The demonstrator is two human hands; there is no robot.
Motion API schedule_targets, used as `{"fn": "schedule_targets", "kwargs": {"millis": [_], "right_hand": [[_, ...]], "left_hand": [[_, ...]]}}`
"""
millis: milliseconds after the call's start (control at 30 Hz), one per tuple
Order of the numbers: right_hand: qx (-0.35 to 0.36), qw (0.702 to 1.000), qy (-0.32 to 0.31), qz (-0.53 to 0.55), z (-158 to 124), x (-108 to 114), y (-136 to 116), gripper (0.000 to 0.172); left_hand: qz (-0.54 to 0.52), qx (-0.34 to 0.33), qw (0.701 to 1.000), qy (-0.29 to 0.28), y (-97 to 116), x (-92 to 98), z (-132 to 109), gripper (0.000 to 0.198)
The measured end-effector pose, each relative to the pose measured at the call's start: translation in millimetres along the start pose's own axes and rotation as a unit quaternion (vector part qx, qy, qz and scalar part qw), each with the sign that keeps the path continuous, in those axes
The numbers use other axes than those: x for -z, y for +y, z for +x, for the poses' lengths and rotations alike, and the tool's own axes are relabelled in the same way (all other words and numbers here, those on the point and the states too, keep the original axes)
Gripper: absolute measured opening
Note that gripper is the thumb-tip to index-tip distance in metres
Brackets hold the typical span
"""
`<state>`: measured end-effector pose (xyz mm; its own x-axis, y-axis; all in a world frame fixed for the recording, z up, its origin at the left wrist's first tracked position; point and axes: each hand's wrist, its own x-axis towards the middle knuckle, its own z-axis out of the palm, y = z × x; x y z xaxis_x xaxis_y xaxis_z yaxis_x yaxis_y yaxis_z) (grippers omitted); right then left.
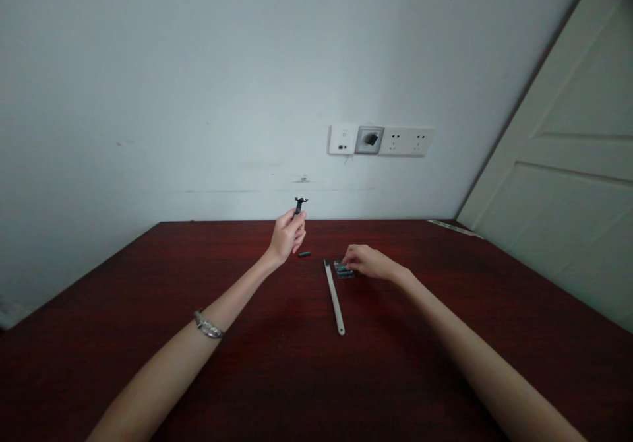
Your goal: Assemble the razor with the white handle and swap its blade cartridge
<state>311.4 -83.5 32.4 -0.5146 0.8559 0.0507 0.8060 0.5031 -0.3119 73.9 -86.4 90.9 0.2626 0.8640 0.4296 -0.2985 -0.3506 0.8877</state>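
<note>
My left hand is raised over the table, its fingers closed around a small black object with a forked, T-shaped top; its kind is not clear. Below that hand a single dark green battery lies loose. To the right, my right hand bends over a clear plastic pack of batteries lying flat, fingertips pinched at its upper edge. Exactly what the fingertips grip is partly hidden. Between the hands rests a long pale stick with a dark far end and a hole at its near end.
The dark red wooden table reaches back to a white wall. Wall sockets hold a black plug. A pale strip lies at the back right corner, beside a white panelled door.
</note>
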Motion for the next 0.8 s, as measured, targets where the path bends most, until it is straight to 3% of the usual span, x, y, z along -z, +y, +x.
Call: {"fn": "schedule_targets", "kwargs": {"millis": [800], "right_hand": [[-0.012, 0.999, 0.015, -0.033, -1.8, -2.8, -3.8, 0.018]], "left_hand": [[0.005, 0.017, 1.0, 0.014, -2.2, 0.2, 0.6, 0.038]]}}
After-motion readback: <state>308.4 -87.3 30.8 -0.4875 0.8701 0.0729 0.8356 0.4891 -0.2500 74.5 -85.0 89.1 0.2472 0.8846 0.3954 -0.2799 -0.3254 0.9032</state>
